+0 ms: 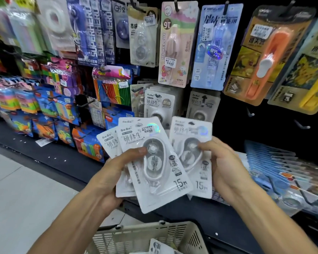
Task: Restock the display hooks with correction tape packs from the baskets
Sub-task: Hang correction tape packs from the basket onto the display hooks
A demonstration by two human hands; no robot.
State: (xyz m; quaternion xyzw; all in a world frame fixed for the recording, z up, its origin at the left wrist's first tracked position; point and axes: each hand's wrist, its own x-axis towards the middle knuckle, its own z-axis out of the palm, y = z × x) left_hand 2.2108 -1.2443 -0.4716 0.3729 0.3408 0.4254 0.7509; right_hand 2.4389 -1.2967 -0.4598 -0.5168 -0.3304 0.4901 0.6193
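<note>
Hanging packs [160, 105] crowd hooks behind handheld correction tape packs [154, 162], above basket [145, 235].

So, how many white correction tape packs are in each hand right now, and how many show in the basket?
Packs fanned in the left hand: 3 visible
Pack in the right hand: 1
Pack showing in the basket: 1
Total: 5
</note>
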